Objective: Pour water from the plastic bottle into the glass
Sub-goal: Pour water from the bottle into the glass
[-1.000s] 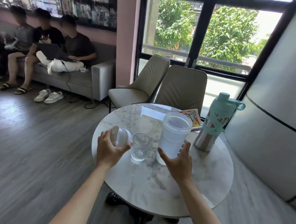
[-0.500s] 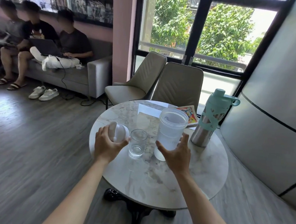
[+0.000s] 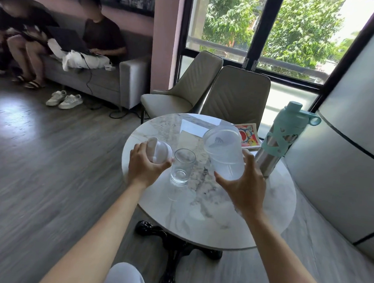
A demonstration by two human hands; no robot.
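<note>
A wide, translucent plastic bottle [image 3: 223, 153] with water in its lower part is lifted off the round marble table [image 3: 253, 215] and tilts left, its open mouth up. My right hand [image 3: 242, 185] grips it around the base. A small clear glass [image 3: 182, 166] stands upright on the table just left of the bottle, and looks nearly empty. My left hand [image 3: 146, 164] holds the bottle's white lid [image 3: 159, 150] beside the glass, at the table's left edge.
A steel flask with a teal cap [image 3: 280, 138] stands at the table's right rear, close behind the bottle. A colourful booklet [image 3: 249, 134] lies at the back. Two beige chairs [image 3: 234, 98] stand beyond the table. People sit on a grey sofa [image 3: 111, 79] far left.
My right hand closed around the bottle, lifted it off the table and tipped it to the left toward the glass. My left hand still holds the lid.
</note>
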